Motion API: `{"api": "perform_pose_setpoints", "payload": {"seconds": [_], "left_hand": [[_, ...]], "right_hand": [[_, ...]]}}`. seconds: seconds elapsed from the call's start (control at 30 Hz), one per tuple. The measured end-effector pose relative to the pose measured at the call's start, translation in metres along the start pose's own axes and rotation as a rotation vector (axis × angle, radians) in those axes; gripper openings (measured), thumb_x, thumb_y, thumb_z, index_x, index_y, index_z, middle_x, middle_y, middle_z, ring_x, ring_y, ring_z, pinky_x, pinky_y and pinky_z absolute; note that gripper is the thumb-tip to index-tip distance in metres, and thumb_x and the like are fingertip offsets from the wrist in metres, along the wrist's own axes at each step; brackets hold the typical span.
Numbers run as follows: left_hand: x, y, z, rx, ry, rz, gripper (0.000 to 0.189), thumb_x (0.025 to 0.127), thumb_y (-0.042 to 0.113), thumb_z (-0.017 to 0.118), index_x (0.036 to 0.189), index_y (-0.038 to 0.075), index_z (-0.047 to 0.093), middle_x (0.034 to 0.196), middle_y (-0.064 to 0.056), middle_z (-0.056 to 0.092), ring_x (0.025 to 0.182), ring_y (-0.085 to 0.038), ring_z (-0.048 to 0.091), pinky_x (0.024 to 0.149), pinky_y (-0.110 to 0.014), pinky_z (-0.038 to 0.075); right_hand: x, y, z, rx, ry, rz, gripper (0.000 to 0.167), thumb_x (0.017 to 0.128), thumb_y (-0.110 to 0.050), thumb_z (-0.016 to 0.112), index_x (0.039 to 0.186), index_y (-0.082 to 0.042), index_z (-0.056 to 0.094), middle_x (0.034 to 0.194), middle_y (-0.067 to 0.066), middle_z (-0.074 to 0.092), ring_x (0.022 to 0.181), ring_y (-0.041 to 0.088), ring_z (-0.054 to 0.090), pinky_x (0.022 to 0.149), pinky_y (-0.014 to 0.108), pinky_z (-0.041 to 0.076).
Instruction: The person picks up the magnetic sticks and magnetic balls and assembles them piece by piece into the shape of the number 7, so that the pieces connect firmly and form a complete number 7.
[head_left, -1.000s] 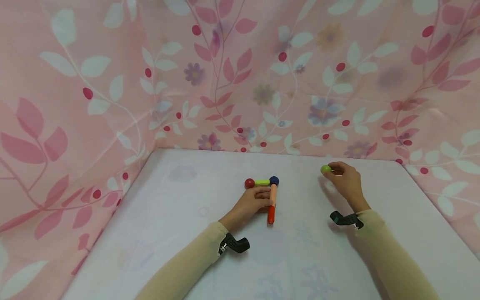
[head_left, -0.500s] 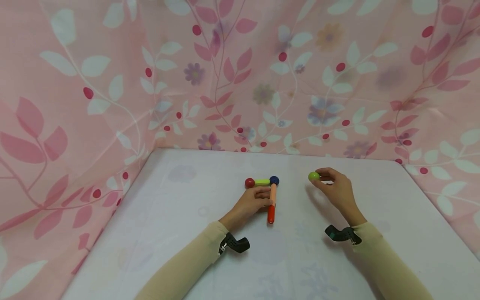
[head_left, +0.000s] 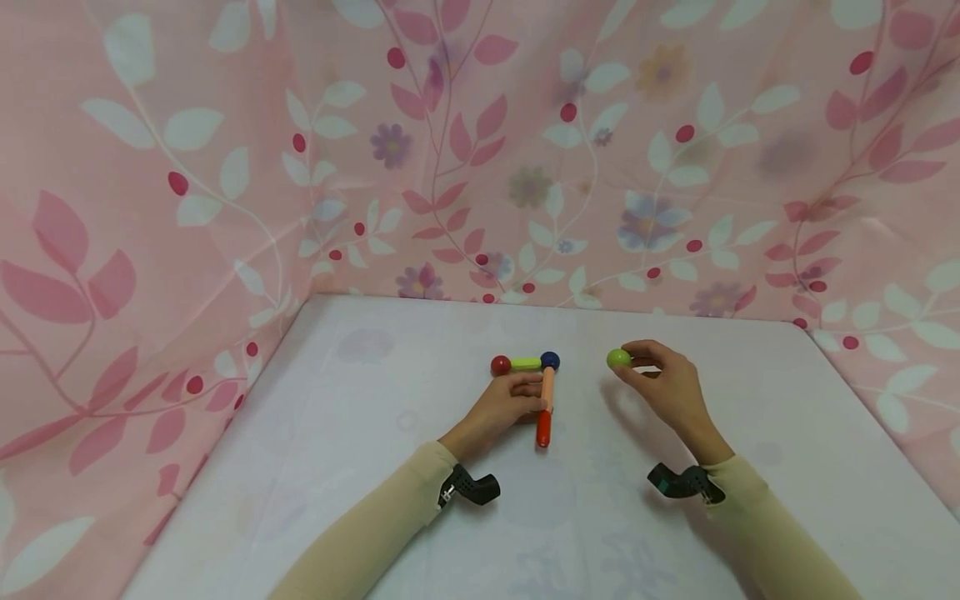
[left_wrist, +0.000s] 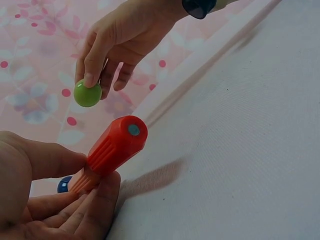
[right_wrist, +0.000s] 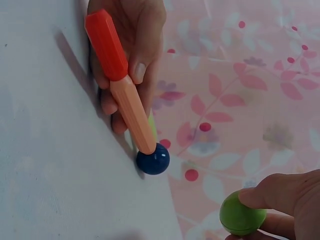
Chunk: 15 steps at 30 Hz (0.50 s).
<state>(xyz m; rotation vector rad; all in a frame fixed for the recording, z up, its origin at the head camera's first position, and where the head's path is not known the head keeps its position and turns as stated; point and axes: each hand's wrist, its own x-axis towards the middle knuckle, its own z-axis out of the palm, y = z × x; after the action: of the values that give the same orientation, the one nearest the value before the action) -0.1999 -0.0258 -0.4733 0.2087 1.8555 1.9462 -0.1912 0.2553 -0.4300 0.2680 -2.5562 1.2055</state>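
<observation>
Near the table's middle, my left hand [head_left: 498,408] pinches a joined piece between thumb and fingers, where a peach rod [right_wrist: 132,112] meets a red rod [left_wrist: 112,145]. The red rod's free end has a small round teal-grey spot. At the peach rod's other end sits a dark blue ball [right_wrist: 153,159]. From that ball a yellow-green rod [head_left: 525,364] runs left to a red ball [head_left: 500,365]. To the right, my right hand [head_left: 671,387] pinches a green ball [head_left: 618,358] above the table, apart from the joined piece.
A white cloth [head_left: 360,467] covers the tabletop. Pink floral curtains [head_left: 480,150] stand along its back and sides. Each wrist carries a small black camera, the left camera [head_left: 472,486] and the right camera [head_left: 682,483].
My right hand has moved left and a little toward me with the green ball, closer to the joined piece. My left hand and the rods have stayed in place.
</observation>
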Motion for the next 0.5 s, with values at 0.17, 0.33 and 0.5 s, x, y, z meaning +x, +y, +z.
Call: {"api": "perform_pose_setpoints", "payload": {"seconds": [0.17, 0.33, 0.5], "left_hand": [[0.001, 0.000, 0.000, 0.010, 0.000, 0.013, 0.049, 0.098, 0.006, 0.072, 0.144, 0.003, 0.058, 0.121, -0.007, 0.069, 0.104, -0.022, 0.070, 0.092, -0.035, 0.057], [0.001, -0.001, 0.000, 0.001, -0.005, 0.020, 0.048, 0.097, 0.004, 0.072, 0.143, 0.002, 0.058, 0.120, -0.008, 0.069, 0.102, -0.023, 0.071, 0.091, -0.035, 0.057], [0.001, 0.000, 0.000, -0.012, -0.006, 0.014, 0.047, 0.098, 0.005, 0.072, 0.143, 0.002, 0.059, 0.121, -0.009, 0.068, 0.103, -0.022, 0.070, 0.092, -0.034, 0.057]], "right_hand": [[-0.003, -0.004, 0.002, 0.021, 0.000, -0.015, 0.031, 0.094, -0.020, 0.081, 0.119, -0.004, 0.073, 0.113, 0.011, 0.074, 0.100, 0.028, 0.070, 0.078, 0.010, 0.050], [-0.007, -0.009, 0.004, 0.023, -0.005, -0.027, 0.030, 0.093, -0.019, 0.081, 0.118, -0.004, 0.073, 0.112, 0.010, 0.073, 0.100, 0.028, 0.070, 0.078, 0.011, 0.051], [-0.009, -0.015, 0.006, 0.009, -0.013, -0.030, 0.030, 0.093, -0.017, 0.082, 0.118, -0.005, 0.073, 0.111, 0.010, 0.073, 0.099, 0.026, 0.070, 0.078, 0.015, 0.053]]}}
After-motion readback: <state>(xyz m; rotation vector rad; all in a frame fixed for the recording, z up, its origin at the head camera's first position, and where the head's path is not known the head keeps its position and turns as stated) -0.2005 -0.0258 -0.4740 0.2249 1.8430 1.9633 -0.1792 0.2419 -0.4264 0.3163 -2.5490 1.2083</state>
